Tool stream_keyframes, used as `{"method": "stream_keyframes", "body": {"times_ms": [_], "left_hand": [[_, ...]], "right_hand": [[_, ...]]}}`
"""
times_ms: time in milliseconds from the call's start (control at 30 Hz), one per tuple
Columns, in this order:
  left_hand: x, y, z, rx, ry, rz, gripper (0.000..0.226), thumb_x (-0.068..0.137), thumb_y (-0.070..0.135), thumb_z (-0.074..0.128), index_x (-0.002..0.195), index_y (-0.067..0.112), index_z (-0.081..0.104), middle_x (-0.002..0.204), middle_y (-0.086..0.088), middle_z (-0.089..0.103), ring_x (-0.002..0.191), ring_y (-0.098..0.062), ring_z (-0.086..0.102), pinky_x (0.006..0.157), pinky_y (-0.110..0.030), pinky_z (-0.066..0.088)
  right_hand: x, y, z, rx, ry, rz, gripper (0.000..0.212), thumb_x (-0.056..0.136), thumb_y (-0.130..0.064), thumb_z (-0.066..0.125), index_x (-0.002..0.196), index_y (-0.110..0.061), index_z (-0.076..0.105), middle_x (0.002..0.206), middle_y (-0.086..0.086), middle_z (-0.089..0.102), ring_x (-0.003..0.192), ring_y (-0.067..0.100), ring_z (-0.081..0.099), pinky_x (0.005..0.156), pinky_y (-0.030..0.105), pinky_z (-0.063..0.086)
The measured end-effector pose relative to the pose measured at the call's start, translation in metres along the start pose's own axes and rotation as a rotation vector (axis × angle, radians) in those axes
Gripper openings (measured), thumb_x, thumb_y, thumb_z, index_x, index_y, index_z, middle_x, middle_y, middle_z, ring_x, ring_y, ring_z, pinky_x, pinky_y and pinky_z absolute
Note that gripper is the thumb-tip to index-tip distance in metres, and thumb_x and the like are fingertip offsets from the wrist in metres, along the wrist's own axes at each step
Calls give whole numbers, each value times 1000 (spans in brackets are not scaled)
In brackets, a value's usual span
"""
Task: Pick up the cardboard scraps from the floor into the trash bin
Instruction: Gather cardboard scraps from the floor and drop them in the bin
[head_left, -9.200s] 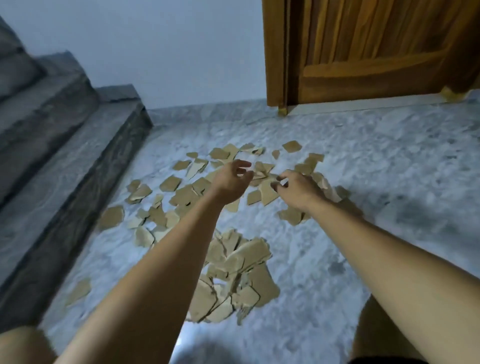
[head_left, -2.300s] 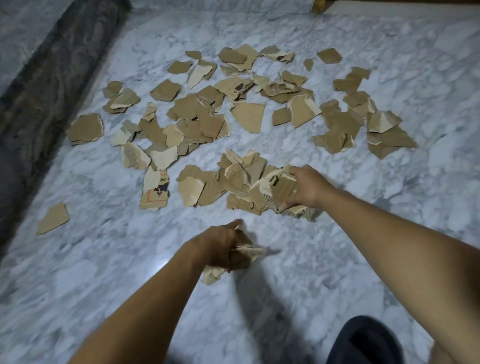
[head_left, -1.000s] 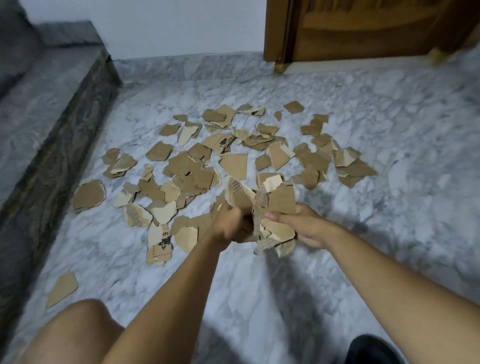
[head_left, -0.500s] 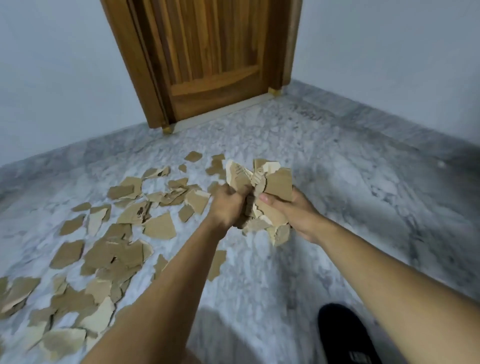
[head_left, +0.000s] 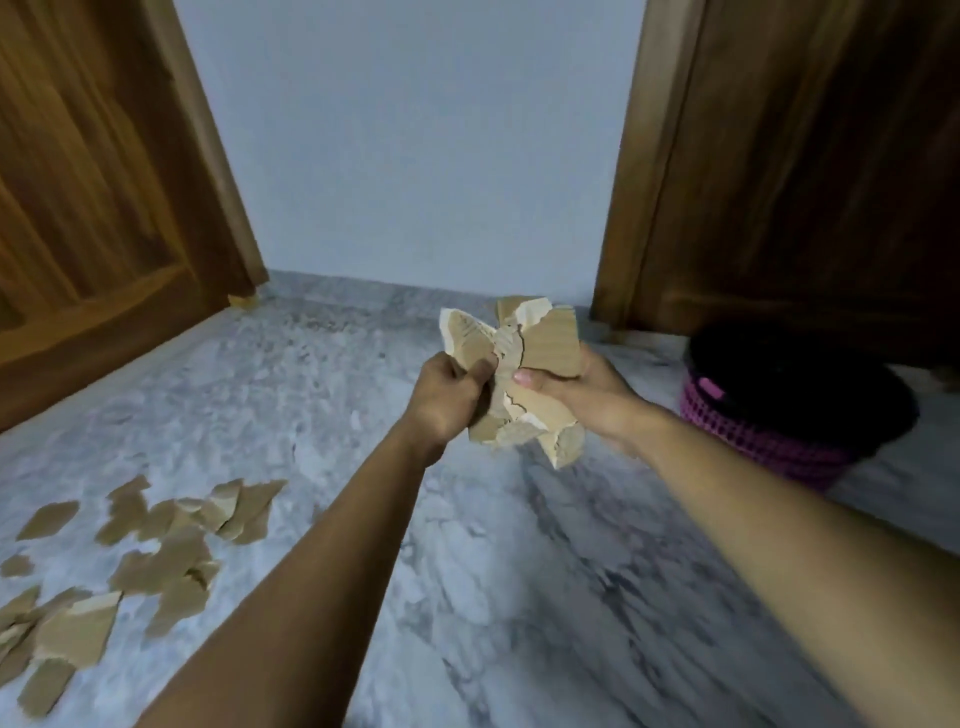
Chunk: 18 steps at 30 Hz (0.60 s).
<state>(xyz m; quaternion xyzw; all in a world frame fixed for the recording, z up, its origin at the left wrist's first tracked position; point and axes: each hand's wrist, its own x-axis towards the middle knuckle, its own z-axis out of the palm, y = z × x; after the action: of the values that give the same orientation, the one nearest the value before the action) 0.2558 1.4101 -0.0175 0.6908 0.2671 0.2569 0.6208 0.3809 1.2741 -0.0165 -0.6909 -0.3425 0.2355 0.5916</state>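
Both hands hold one bundle of cardboard scraps (head_left: 540, 343) in the air above the marble floor (head_left: 483, 587), at the centre of the view.

The left hand (head_left: 448, 401) takes the left side of the bundle. Its grip is clamped on the scraps, with the fingers curled round their edges. The right hand (head_left: 589, 397) carries the right side from beneath and behind, with the thumb (head_left: 522, 378) pressed on the front face. Its grip is likewise clamped on the bundle. The two hands sit just beside each other. Torn edges stick out above and below them.

The trash bin (head_left: 753, 441) stands on the floor to the right of the bundle, near the right forearm and in front of a dark wooden door (head_left: 805, 182). Its wall is pink mesh, and a black liner (head_left: 795, 379) covers the rim and inside. The bundle is apart from the bin, to the left of its rim.

Loose scraps (head_left: 171, 551) lie on the floor at the near left, overlapping in places and well apart from the bin. A second wooden door (head_left: 93, 208) stands at the far left, and a pale wall (head_left: 415, 156) fills the gap between the doors.
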Motion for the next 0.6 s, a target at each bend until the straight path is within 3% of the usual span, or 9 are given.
{"method": "stream_keyframes", "body": {"times_ms": [67,167,200,233,267,300,433,600], "left_hand": [[17,16,55,-14,-92,23,20,96,26,61,78,18,57,53,11,60,43,-2,55,44,-18,43],[39,35,133,12,-188,63,21,98,24,58,84,10,65,48,-1,58,42,-1,55,44,-12,41],[46,41,158,13,-199,69,25,98,24,58,96,0,64,59,-12,63,45,-4,61,48,-10,41],[57,47,187,3,-215,75,30,99,23,57,104,-5,61,78,-9,69,56,-8,69,54,-8,40],[66,52,215,1,-232,83,31,99,23,57,112,-5,59,90,-7,70,71,-12,72,78,-23,50],[79,57,250,-3,-260,97,29,99,24,57,117,2,60,96,-8,71,82,-16,72,59,-27,59],[115,61,344,-4,-323,112,8,99,22,56,100,21,64,100,-3,72,96,-22,69,85,-42,58],[149,32,440,42,-366,57,25,98,20,58,117,5,64,112,-13,70,105,-31,67,95,-51,54]], "right_hand": [[4,2,-57,-7,67,-29,43,77,-29,87,115,-25,67,108,-8,76,103,6,70,95,29,53],[11,12,-137,-32,165,-27,55,78,-25,86,126,-18,62,116,-3,73,110,12,67,100,34,52],[14,14,-162,-37,191,-26,59,77,-24,86,129,-15,60,118,-1,72,112,13,66,102,36,52],[19,17,-191,-41,227,-24,62,77,-23,86,131,-14,58,119,0,70,113,14,65,102,37,52],[24,21,-217,-39,265,-22,64,76,-23,87,132,-13,56,120,1,69,113,15,64,102,37,52],[29,28,-251,-37,308,-22,66,76,-22,87,133,-13,55,121,1,69,114,15,64,102,37,52],[44,56,-335,-66,438,-61,67,73,-20,90,131,-13,56,119,0,70,110,13,66,98,33,53],[52,115,-416,-144,545,-26,65,75,-23,89,129,-14,55,116,-4,70,106,10,66,91,28,53]]}}
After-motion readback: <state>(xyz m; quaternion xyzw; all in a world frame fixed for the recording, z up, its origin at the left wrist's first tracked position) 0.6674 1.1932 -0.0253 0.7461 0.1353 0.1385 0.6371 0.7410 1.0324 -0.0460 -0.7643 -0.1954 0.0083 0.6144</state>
